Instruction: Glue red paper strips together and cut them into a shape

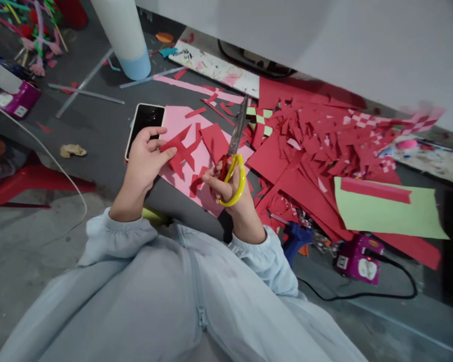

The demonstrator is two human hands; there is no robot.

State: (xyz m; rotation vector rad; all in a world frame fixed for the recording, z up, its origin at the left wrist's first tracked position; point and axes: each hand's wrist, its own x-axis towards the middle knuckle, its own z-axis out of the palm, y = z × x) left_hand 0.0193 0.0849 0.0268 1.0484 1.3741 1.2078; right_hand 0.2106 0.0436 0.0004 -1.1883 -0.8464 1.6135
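Observation:
My left hand point(149, 156) pinches a cut piece of red paper point(181, 150) with narrow arms between thumb and fingers, beside a phone point(147, 118). In my right hand point(228, 186) are scissors with yellow handles point(241, 181); their blades point away from me and look closed. Both hands are over a pink sheet point(175, 118) on the grey table point(98, 113). Small red scraps and a red rectangle point(214, 142) lie on that sheet, between the hands.
A big heap of red paper scraps point(305, 136) covers the right side. Near it are a green sheet point(392, 216), a blue glue gun point(297, 240) and a purple box point(358, 259) with a black cable. A white-and-blue bottle point(126, 40) stands at the back left.

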